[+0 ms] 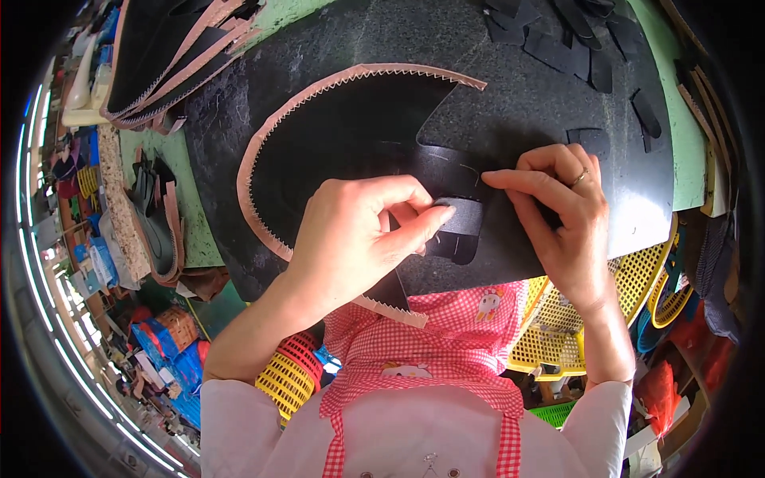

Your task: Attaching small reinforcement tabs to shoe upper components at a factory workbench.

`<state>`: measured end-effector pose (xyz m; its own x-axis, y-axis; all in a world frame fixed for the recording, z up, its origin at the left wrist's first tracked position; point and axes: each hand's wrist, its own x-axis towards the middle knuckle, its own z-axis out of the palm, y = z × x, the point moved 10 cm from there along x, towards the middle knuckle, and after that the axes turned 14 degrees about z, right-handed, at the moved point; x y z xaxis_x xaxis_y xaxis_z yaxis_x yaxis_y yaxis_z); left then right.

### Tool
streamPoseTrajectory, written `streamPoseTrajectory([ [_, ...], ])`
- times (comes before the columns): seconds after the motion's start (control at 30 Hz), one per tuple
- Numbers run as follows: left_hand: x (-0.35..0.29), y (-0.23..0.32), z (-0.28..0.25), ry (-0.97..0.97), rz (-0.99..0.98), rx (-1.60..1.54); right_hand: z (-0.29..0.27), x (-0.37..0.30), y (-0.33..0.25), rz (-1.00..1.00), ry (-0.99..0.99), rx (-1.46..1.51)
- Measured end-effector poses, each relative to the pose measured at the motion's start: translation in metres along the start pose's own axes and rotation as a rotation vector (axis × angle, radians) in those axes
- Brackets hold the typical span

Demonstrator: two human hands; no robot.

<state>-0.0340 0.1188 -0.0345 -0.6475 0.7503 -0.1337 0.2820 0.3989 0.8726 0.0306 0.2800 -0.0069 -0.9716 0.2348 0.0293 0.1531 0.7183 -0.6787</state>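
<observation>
A large curved black panel (351, 127), edged with pinkish-beige zigzag-stitched trim, lies on the dark work surface. On its right-hand tab, pale marking lines show beside a small black strip (460, 215). My left hand (358, 227) is closed, thumb and index finger pinching the left end of this strip over the tab. My right hand (562, 207), with a ring on one finger, has its index finger and thumb together at the tab's right edge; the thumb tip is partly hidden. The lower part of the panel passes beneath my left hand and wrist.
Loose black cut pieces (558, 52) lie at the far right of the dark board (319, 40). More trimmed black panels (159, 72) are stacked at the far left. Yellow plastic baskets (550, 338) stand below the near right edge. My pink checked apron (430, 350) meets the front edge.
</observation>
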Motion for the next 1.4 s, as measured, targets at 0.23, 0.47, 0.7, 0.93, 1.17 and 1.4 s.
streamPoseTrajectory([
  [0.23,0.000,-0.002,0.000,0.034,-0.008,0.001,-0.001,-0.001,0.001,-0.001,0.023,0.015],
  [0.47,0.001,0.002,0.001,0.028,0.052,0.069,-0.001,-0.001,0.002,-0.003,0.027,0.013],
  [0.7,0.001,0.002,0.001,0.021,0.069,0.109,0.000,-0.002,-0.007,0.030,0.061,-0.030],
  [0.93,0.002,0.030,-0.008,0.067,0.253,0.467,0.009,-0.010,-0.019,-0.056,0.003,-0.085],
  [1.17,-0.056,0.019,-0.016,-0.313,0.466,0.558,0.008,-0.013,-0.041,-0.089,-0.032,-0.268],
  [1.4,-0.132,-0.003,-0.031,-0.146,0.566,0.406,-0.039,0.013,0.010,0.156,0.089,0.036],
])
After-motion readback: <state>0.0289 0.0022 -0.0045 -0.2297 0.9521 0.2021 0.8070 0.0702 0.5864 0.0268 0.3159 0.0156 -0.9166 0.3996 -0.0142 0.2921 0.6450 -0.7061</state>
